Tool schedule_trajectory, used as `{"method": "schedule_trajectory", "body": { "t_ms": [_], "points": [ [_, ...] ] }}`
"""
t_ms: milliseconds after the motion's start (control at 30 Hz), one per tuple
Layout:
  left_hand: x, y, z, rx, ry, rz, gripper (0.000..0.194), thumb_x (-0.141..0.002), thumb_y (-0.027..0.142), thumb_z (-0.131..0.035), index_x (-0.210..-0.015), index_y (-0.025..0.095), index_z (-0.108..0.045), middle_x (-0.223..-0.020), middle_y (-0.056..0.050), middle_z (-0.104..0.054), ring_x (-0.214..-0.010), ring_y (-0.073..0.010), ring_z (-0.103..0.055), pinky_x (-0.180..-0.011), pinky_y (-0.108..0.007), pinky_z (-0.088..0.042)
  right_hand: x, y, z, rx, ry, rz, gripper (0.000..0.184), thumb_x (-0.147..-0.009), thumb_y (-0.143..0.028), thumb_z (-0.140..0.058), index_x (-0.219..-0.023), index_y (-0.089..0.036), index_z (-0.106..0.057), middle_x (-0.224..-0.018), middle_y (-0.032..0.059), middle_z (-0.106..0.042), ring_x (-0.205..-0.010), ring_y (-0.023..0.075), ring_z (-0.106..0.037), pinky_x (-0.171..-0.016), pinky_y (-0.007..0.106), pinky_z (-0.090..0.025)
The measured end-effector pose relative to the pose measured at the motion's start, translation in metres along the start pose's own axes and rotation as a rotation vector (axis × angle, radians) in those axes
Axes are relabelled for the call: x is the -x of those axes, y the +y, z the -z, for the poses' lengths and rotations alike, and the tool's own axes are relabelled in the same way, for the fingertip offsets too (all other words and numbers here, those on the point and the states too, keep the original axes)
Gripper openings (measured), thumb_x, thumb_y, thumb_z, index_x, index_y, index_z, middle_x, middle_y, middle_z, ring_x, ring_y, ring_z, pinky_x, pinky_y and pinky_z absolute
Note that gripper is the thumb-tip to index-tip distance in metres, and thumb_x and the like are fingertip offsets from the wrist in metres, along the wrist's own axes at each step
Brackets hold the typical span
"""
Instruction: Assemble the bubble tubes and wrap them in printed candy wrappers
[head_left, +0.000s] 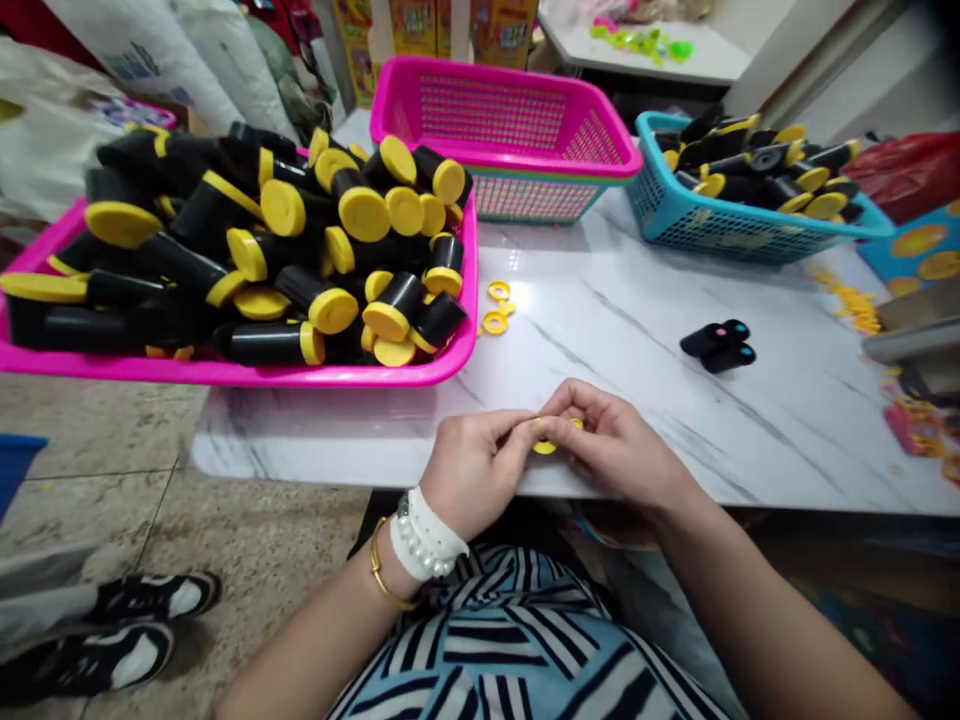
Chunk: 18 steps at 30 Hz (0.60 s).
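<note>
Piece, yellow, held between left hand and right hand.

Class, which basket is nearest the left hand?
The pink basket heaped with black-and-yellow pieces; the other pink basket and the far-right blue basket stand farther back.

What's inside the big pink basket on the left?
Lots of black pieces with yellow ends, heaped up in the pink basket. The top ones cover the basket's bottom, so whatever lies deepest can't be seen.
</note>
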<state>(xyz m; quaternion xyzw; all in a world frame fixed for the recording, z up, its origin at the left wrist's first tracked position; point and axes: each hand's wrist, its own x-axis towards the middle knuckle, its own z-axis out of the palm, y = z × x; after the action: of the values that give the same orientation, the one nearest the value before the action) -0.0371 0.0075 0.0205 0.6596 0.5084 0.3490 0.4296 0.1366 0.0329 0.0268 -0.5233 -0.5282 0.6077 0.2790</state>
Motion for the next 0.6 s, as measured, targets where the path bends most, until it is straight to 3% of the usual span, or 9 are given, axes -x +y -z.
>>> {"method": "schedule_trajectory", "body": {
  "t_ms": [167,267,367,600],
  "points": [
    [0.0,-0.007,-0.007,0.079,0.044,0.01,0.033,-0.098,0.029,-0.049,-0.079,0.015,-0.073,-0.061,0.001,-0.064,-0.057,-0.0097,-0.057,-0.057,-0.02,-0.04,0.001,0.003,-0.001,-0.086,0.022,-0.109,0.031,-0.081,-0.046,-0.072,-0.084,-0.021,-0.054,-0.051,-0.0097,-0.044,-0.037,0.0043,-0.032,-0.035,0.018,-0.018],
    [0.003,-0.012,-0.009,0.042,0.027,-0.084,0.023,-0.096,0.027,-0.052,-0.1,0.016,-0.071,-0.074,-0.001,-0.066,-0.066,-0.012,-0.059,-0.064,-0.022,-0.043,0.001,0.009,0.0,-0.127,0.042,-0.072,0.031,-0.08,-0.044,-0.074,-0.082,-0.02,-0.055,-0.049,-0.01,-0.042,-0.036,0.0038,-0.031,-0.035,0.017,-0.019],
    [0.006,-0.015,-0.011,-0.066,-0.021,-0.114,0.03,-0.088,0.026,-0.065,-0.116,0.016,-0.064,-0.08,-0.002,-0.063,-0.07,-0.0145,-0.058,-0.065,-0.024,-0.044,0.002,0.016,0.003,-0.13,0.076,-0.013,0.029,-0.082,-0.044,-0.072,-0.082,-0.02,-0.056,-0.047,-0.0097,-0.042,-0.037,0.0039,-0.03,-0.036,0.017,-0.019],
    [0.006,-0.014,-0.023,-0.216,0.026,-0.076,0.014,-0.09,0.018,-0.058,-0.102,0.019,-0.065,-0.081,-0.001,-0.063,-0.075,-0.0165,-0.059,-0.069,-0.026,-0.043,0.018,0.014,-0.001,0.168,0.267,0.132,0.02,-0.086,-0.038,-0.07,-0.091,-0.021,-0.062,-0.063,-0.0045,-0.052,-0.052,0.007,-0.04,-0.046,0.019,-0.029]
  ]
}}
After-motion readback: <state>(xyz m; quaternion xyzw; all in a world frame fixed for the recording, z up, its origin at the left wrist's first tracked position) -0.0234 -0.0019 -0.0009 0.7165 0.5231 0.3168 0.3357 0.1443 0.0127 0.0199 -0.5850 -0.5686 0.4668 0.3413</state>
